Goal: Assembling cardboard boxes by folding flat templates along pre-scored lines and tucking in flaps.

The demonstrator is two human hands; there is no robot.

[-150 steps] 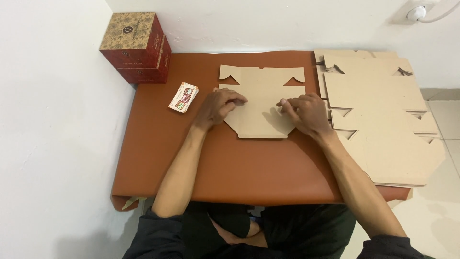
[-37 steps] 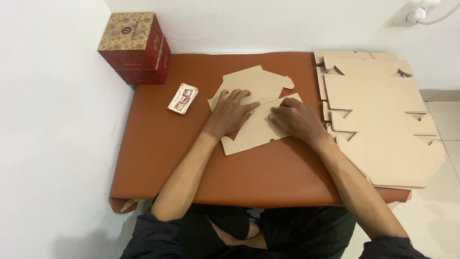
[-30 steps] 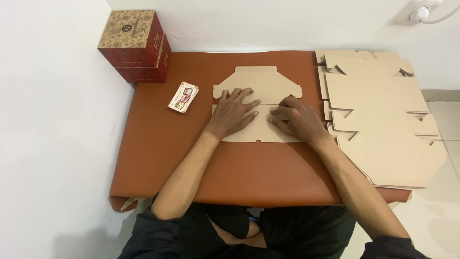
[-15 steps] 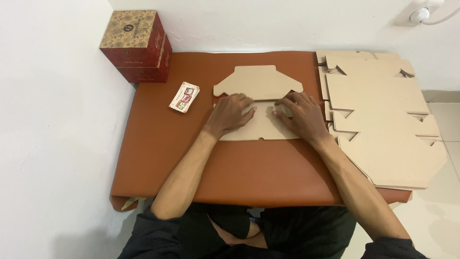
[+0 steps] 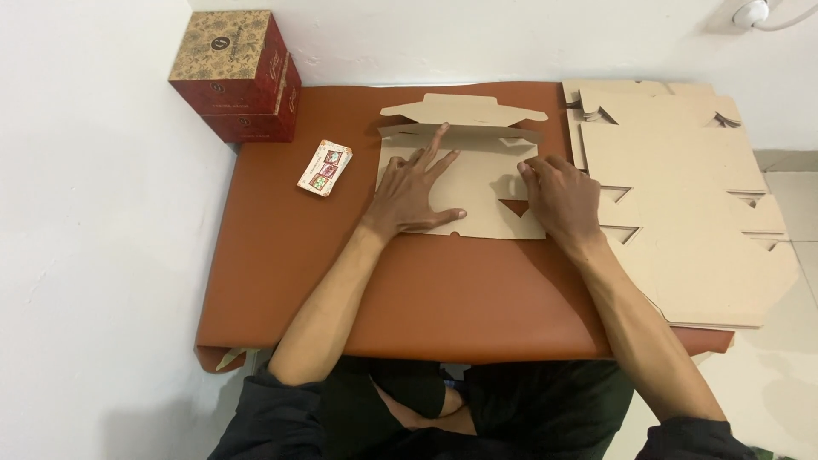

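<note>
Wall: white, along the left side and the far edge of the scene.
Boxes: two dark red boxes with a gold patterned top, stacked in the far left corner against the wall.
Table: covered in a reddish-brown sheet that hangs over the near left corner.
Card: a small printed card lying flat on the table, between the boxes and the cardboard, touching neither.
Left hand: open and flat, palm down, fingers spread, pressing on the left half of the cardboard sheet; the forefinger reaches up to the fold line. It grips nothing.
Cardboard sheet: a flat brown box blank in the middle of the table, far half; its far flap with side tabs is folded along a crease and stands slightly raised behind the fingers.
Right hand: palm down on the right edge of the same sheet, fingers bent a little and close together, pressing near a notch; whether the fingertips pinch an edge I cannot tell.
Stack of blanks: more flat brown cut-outs piled at the right end of the table, just beside the right hand, overhanging the table edge.
Person: dark sleeves, seated at the near side.
</note>
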